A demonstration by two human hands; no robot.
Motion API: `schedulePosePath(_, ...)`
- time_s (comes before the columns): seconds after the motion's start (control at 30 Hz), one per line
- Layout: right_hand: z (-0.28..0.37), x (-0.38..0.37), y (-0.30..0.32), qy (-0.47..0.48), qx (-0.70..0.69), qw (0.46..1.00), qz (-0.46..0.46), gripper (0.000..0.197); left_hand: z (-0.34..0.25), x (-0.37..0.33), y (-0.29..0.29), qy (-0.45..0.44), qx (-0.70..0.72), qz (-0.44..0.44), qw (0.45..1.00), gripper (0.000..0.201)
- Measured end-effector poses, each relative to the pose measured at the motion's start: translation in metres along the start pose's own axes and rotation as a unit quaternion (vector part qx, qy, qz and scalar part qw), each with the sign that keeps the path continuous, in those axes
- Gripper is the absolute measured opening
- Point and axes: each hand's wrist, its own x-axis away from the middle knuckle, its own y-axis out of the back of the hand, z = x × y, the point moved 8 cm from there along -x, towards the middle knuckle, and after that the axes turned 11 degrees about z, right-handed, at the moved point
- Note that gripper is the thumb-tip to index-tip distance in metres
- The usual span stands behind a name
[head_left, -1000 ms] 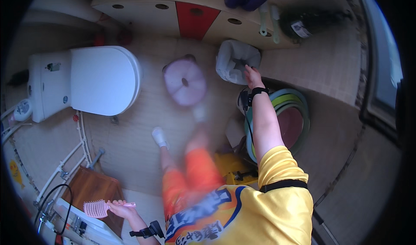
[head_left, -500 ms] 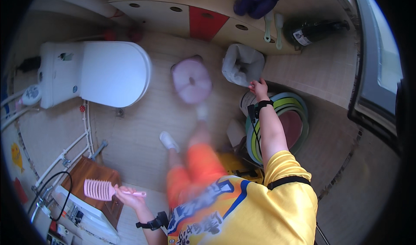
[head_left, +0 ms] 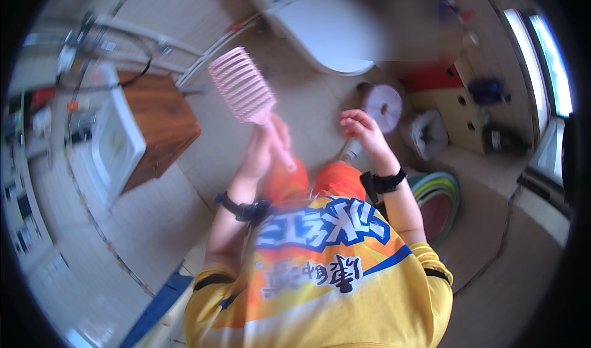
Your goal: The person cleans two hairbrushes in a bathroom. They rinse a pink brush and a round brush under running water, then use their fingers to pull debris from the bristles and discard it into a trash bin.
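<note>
My left hand grips the handle of a pink vented hairbrush, raised in front of my chest with the bristle head pointing up and left. My right hand hovers beside it, empty, with the fingers loosely curled and apart. Both wrists carry black bands. Below the hands I see my orange shorts and yellow shirt.
A white toilet stands ahead, a lilac round stool and a grey bag to the right. A wooden cabinet with a white basin is at left. Coloured round basins lie at right, by a wooden shelf unit.
My left hand lifted the pink brush from low at my left up to the middle. My right hand drew back from the grey bag to chest height. My head turned, shifting the whole view.
</note>
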Motion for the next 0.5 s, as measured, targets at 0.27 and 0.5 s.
schedulePosePath(0.27,0.022,-0.041,-0.273,0.042,0.125,0.939,0.317,0.022,-0.083,0.106,0.069,-0.087,-0.042,0.025,0.995,0.034)
schedulePosePath(0.5,0.014,-0.074,-0.362,-0.023,0.208,0.893,0.399,0.02,-0.129,0.154,0.122,-0.17,-0.094,-0.062,0.979,0.032)
